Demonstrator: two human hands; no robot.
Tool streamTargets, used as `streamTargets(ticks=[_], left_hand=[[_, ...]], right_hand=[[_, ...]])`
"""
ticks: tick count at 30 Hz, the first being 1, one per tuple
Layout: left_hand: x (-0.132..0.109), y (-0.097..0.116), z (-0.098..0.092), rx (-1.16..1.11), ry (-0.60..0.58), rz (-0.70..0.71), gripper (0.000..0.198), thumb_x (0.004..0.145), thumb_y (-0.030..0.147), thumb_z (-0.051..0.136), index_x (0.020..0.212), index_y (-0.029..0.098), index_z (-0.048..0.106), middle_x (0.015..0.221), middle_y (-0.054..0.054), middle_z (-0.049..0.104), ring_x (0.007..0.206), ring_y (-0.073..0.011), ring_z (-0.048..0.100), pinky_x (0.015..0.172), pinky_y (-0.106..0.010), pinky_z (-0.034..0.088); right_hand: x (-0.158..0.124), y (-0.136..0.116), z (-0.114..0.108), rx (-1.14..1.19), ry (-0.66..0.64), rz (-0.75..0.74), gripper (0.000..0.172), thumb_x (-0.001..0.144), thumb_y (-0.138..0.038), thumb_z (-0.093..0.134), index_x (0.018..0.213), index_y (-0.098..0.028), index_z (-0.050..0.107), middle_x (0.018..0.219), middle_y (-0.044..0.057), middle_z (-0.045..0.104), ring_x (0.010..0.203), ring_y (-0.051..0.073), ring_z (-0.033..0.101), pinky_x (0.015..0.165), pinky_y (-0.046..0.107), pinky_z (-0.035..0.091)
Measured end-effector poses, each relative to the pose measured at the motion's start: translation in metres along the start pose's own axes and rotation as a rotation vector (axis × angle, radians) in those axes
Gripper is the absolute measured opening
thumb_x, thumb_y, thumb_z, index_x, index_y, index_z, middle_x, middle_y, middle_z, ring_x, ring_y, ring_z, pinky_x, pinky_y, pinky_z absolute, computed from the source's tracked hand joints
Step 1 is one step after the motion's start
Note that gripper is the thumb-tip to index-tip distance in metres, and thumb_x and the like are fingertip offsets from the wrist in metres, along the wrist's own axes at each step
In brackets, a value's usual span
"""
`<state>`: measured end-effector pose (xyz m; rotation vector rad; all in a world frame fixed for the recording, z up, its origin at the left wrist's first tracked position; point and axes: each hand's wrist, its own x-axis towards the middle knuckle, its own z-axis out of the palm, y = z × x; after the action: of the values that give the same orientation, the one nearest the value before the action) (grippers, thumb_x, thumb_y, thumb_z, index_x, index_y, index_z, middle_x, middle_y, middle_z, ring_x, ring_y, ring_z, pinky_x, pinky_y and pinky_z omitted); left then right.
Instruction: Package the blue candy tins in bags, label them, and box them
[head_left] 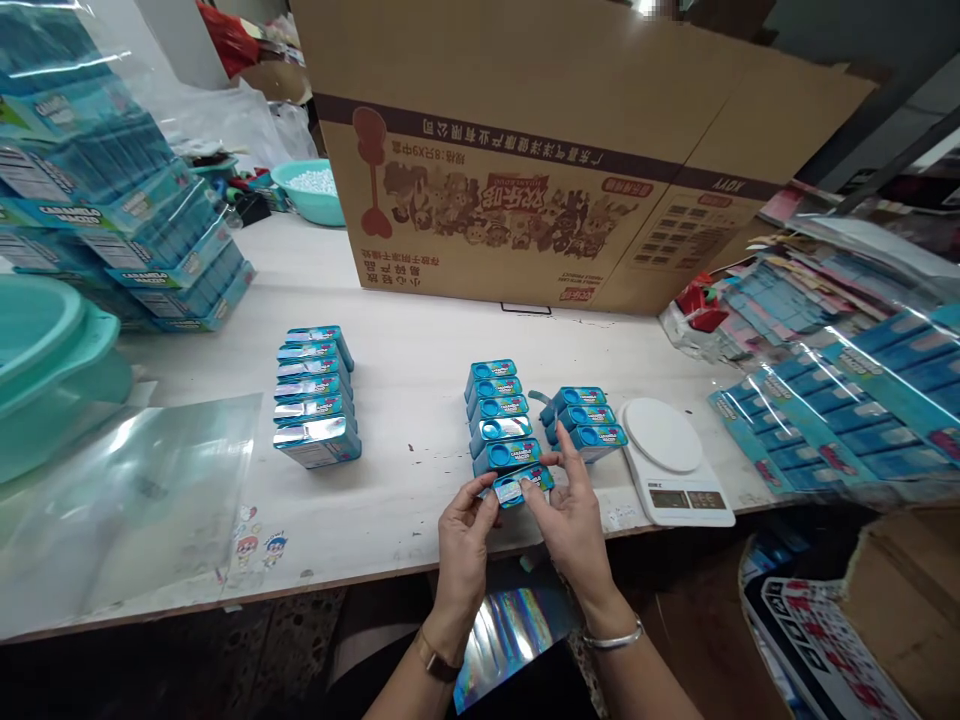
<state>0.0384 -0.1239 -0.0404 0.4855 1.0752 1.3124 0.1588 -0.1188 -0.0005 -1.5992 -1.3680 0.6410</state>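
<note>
Head view, looking down at a white table [405, 380]: a small blue box [510, 492] is held at the table's near edge, in front of the middle row of boxes [501, 408]. The left hand [461, 540] pinches its left end; the right hand [574, 515] grips its right side, thumb on top. Handling it well likely means a light, steady hold at both ends and even thumb pressure. The middle row sits just beyond the fingers, and a shorter row [589, 415] by the right fingertips could be knocked. Farther right is a white scale [712, 498]; a large carton [637, 90] stands behind.
</note>
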Motion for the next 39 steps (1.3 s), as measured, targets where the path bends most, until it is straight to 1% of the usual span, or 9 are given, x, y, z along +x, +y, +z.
streamTargets(ticks=[7, 12, 17, 20, 23, 28, 31, 35, 39], left_hand=[[0.001, -0.004, 0.0, -0.014, 0.06, 0.032, 0.045, 0.064, 0.042, 0.081, 0.098, 0.014, 0.074, 0.089, -0.006, 0.072, 0.055, -0.0066, 0.048, 0.058, -0.023, 0.045], [-0.001, 0.016, -0.017, 0.088, 0.203, 0.18, 0.048, 0.076, 0.05, 0.072, 0.106, 0.013, 0.067, 0.087, -0.005, 0.068, 0.057, -0.0078, 0.049, 0.057, -0.023, 0.045], [-0.001, 0.072, -0.013, 0.087, -0.147, 0.074, 0.078, 0.075, 0.077, 0.056, 0.116, 0.012, 0.065, 0.106, -0.015, 0.068, 0.07, -0.0143, 0.062, 0.057, -0.025, 0.048], [-0.001, 0.09, -0.006, 0.092, -0.35, -0.08, 0.096, 0.066, 0.09, 0.048, 0.116, 0.01, 0.067, 0.087, -0.014, 0.071, 0.067, -0.0167, 0.063, 0.058, -0.026, 0.048], [-0.003, 0.09, -0.005, 0.161, -0.405, -0.057, 0.095, 0.064, 0.091, 0.047, 0.108, 0.01, 0.07, 0.066, -0.009, 0.067, 0.061, -0.0169, 0.061, 0.058, -0.027, 0.046], [-0.006, 0.086, -0.006, 0.331, -0.308, 0.093, 0.061, 0.068, 0.075, 0.065, 0.08, 0.015, 0.069, 0.066, -0.005, 0.066, 0.056, -0.0136, 0.055, 0.056, -0.025, 0.045], [-0.006, 0.084, -0.001, 0.452, -0.205, 0.173, 0.043, 0.075, 0.059, 0.068, 0.065, 0.016, 0.064, 0.058, -0.001, 0.06, 0.055, -0.0127, 0.051, 0.054, -0.024, 0.044], [0.0, 0.077, 0.007, 0.531, -0.09, 0.317, 0.035, 0.081, 0.046, 0.064, 0.062, 0.017, 0.062, 0.056, 0.001, 0.056, 0.055, -0.0122, 0.049, 0.054, -0.023, 0.042], [0.011, 0.07, 0.011, 0.558, -0.026, 0.387, 0.032, 0.084, 0.041, 0.062, 0.062, 0.018, 0.06, 0.055, 0.003, 0.053, 0.054, -0.0111, 0.047, 0.053, -0.021, 0.04]], right_hand=[[0.003, -0.003, 0.003, 0.159, 0.049, 0.062, 0.065, 0.088, -0.025, 0.052, 0.151, -0.022, 0.035, 0.107, 0.007, 0.057, 0.052, 0.006, 0.04, 0.049, 0.021, 0.042], [-0.005, -0.018, -0.024, 0.221, 0.008, 0.037, 0.049, 0.089, -0.036, 0.06, 0.136, -0.024, 0.056, 0.11, 0.007, 0.059, 0.055, 0.006, 0.042, 0.051, 0.022, 0.043], [-0.012, -0.044, -0.052, 0.634, -0.287, 0.283, 0.035, 0.082, -0.045, 0.069, 0.112, -0.026, 0.07, 0.087, 0.0, 0.061, 0.041, 0.001, 0.018, 0.037, 0.019, 0.018], [-0.01, -0.051, -0.054, 0.785, -0.399, 0.414, 0.031, 0.078, -0.045, 0.073, 0.102, -0.024, 0.071, 0.08, -0.002, 0.059, 0.038, -0.002, 0.012, 0.036, 0.019, 0.013], [-0.008, -0.05, -0.052, 0.822, -0.423, 0.482, 0.034, 0.076, -0.046, 0.075, 0.099, -0.023, 0.071, 0.078, -0.003, 0.058, 0.037, -0.002, 0.012, 0.036, 0.019, 0.012], [-0.006, -0.041, -0.045, 0.759, -0.403, 0.513, 0.038, 0.076, -0.051, 0.074, 0.098, -0.02, 0.071, 0.076, -0.002, 0.057, 0.037, -0.001, 0.014, 0.037, 0.02, 0.013], [-0.003, -0.038, -0.032, 0.554, -0.263, 0.355, 0.037, 0.077, -0.052, 0.073, 0.091, -0.018, 0.072, 0.07, -0.002, 0.055, 0.043, 0.004, 0.03, 0.039, 0.02, 0.025], [0.009, -0.036, -0.011, 0.203, -0.013, 0.05, 0.028, 0.082, -0.044, 0.069, 0.073, -0.018, 0.069, 0.073, 0.001, 0.056, 0.068, 0.014, 0.052, 0.06, 0.024, 0.045], [0.027, -0.035, -0.002, 0.212, -0.022, 0.074, 0.027, 0.083, -0.042, 0.067, 0.073, -0.017, 0.066, 0.074, 0.001, 0.054, 0.064, 0.013, 0.052, 0.058, 0.024, 0.046]])
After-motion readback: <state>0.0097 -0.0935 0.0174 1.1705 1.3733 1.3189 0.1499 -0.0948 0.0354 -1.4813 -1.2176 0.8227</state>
